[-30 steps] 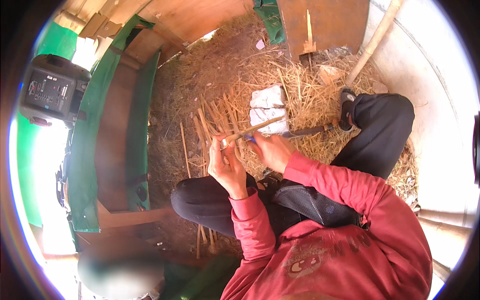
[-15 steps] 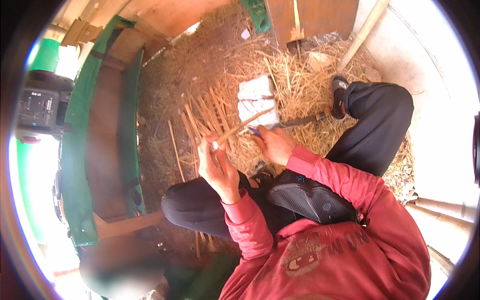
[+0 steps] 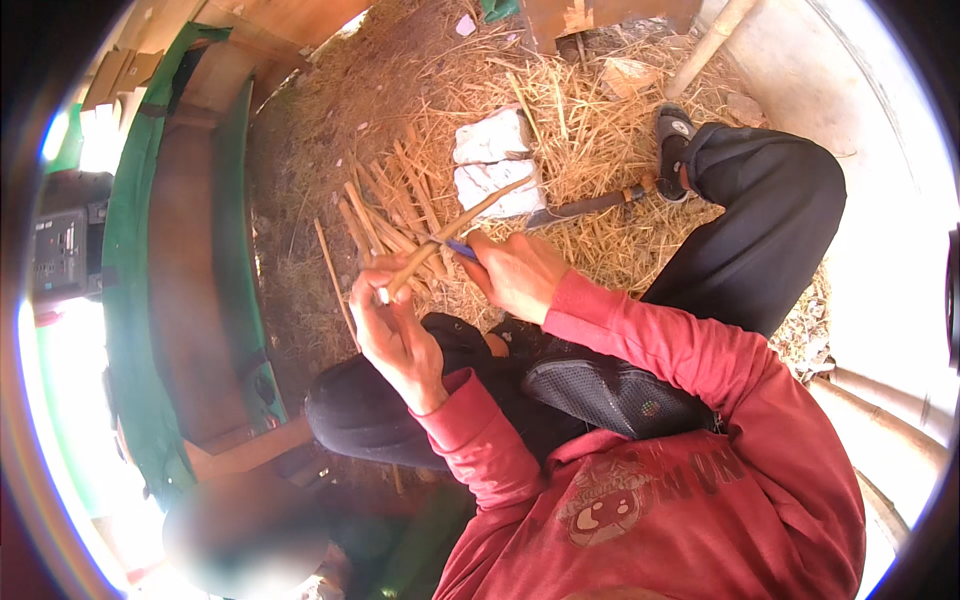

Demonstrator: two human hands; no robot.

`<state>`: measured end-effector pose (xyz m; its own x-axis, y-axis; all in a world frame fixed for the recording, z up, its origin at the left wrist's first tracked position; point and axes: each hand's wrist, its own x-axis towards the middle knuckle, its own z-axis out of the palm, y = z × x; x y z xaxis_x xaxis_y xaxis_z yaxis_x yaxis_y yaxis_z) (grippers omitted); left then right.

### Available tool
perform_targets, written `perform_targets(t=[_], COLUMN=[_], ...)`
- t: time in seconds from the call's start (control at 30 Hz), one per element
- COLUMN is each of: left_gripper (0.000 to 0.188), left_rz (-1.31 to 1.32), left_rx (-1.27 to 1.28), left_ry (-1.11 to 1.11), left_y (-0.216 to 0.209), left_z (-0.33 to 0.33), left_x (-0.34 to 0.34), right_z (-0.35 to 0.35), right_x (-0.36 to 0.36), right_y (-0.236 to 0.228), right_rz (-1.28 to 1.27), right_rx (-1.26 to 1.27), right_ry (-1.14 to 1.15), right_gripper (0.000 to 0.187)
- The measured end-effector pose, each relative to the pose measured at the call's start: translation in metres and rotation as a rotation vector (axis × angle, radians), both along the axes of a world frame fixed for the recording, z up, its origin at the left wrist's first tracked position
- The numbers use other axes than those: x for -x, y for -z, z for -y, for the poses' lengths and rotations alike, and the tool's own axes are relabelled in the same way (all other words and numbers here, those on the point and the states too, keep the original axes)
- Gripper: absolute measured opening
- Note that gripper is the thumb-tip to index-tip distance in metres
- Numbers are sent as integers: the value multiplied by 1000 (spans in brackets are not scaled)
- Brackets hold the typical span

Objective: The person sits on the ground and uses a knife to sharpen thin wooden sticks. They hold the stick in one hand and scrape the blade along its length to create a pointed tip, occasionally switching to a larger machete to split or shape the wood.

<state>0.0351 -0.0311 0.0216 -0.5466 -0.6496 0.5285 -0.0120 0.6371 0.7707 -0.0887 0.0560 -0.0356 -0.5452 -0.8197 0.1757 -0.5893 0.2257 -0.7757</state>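
Note:
My left hand [image 3: 400, 340] grips the lower end of a thin wooden stick [image 3: 485, 208], which slants up and to the right. Something small and white shows at its fingertips. My right hand [image 3: 520, 272] is closed round a small blue knife [image 3: 461, 250]. The knife meets the stick just above my left hand; its blade hardly shows. Beyond both hands, a pile of split sticks [image 3: 405, 195] lies on the ground. Two white blocks [image 3: 492, 138] sit to the right of that pile, partly behind the stick's tip.
A machete [image 3: 590, 207] lies on the straw [image 3: 590, 150] beside my right foot. My bent legs frame the work. At left stands a long green-edged wooden trough [image 3: 200, 260], with a black device [image 3: 68, 245] beyond it. A pole [image 3: 712, 45] leans by the pale wall at right.
Both hands have shifted left. The knife has moved along the stick toward my left hand and now touches it; before, it was nearer the stick's middle. The view has tilted slightly.

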Motion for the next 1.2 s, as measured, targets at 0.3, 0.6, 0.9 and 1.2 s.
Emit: perform_targets(t=[0.3, 0.6, 0.9, 1.2], left_gripper=[19, 26, 17, 19], left_rz=[-61, -191, -106, -132], left_rx=[-40, 201, 130, 19], left_ry=[4, 11, -22, 29], left_y=[8, 13, 16, 16], left_z=[-7, -1, -4, -1], left_x=[0, 11, 8, 8], right_z=[-7, -11, 1, 12], right_x=[20, -4, 28, 34], right_y=[42, -25, 33, 40], right_rz=[56, 293, 175, 197], right_rx=[-196, 121, -242, -291], right_ry=[114, -117, 55, 68], right_gripper=[36, 39, 41, 45])
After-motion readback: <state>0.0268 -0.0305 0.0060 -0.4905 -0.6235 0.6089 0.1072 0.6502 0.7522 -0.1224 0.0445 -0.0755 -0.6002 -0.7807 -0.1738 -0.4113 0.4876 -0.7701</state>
